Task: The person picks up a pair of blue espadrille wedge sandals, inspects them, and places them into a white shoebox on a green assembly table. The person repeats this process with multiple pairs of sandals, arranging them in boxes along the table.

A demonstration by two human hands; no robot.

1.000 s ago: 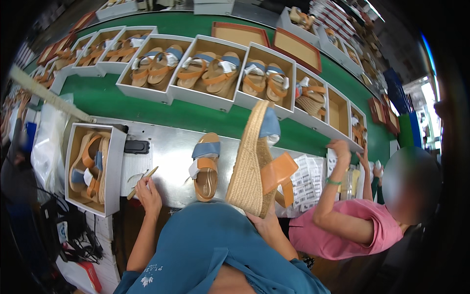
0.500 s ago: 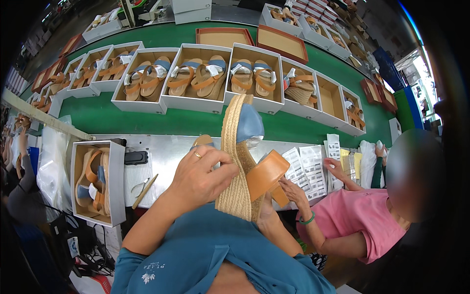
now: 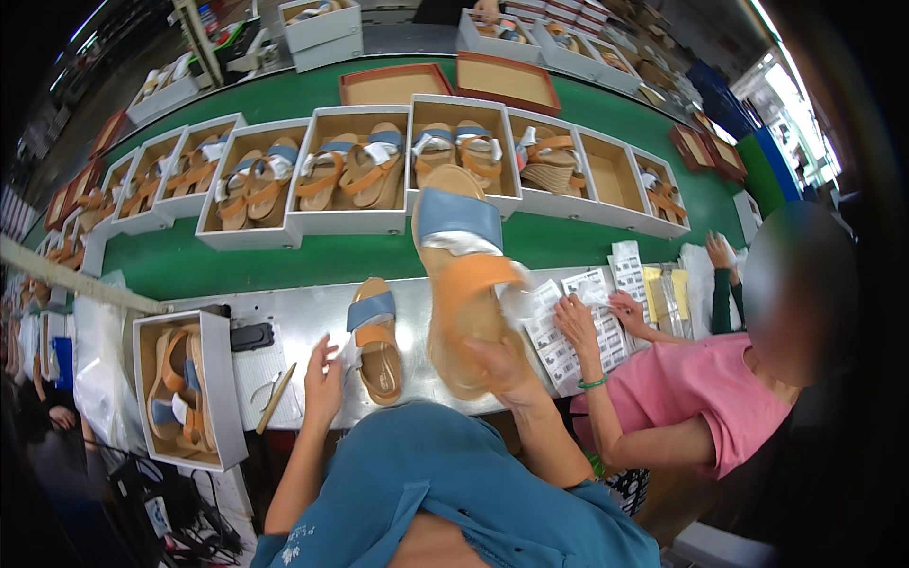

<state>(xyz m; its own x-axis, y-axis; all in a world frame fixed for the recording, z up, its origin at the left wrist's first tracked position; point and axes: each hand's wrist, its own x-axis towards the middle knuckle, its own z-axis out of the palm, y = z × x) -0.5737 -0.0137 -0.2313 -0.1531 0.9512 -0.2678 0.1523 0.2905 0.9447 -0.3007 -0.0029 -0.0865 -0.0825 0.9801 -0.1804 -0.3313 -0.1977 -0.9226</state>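
Note:
My right hand (image 3: 509, 372) grips a wedge sandal (image 3: 460, 223) near its heel and holds it up over the metal table. Its insole side faces me, showing a wide blue toe strap with white paper under it and an orange ankle strap, blurred by motion. A whitish blurred patch shows beside that strap. A second sandal (image 3: 371, 312), also with blue and orange straps, lies on the table, toe away from me. Just left of it my left hand (image 3: 324, 379) is raised, empty, its fingers apart.
At left stands an open box (image 3: 227, 398) of sandals, beside pliers (image 3: 267, 389), a tan-handled tool (image 3: 276, 398) and a black case (image 3: 252, 336). Open sandal boxes (image 3: 355, 222) line the green surface (image 3: 256, 265). At right, a co-worker in pink (image 3: 663, 398) handles label sheets (image 3: 549, 327).
The held sandal has turned from side-on to insole facing me. My left hand has let go of it and moved left and down. The co-worker's hands have moved onto the label sheets.

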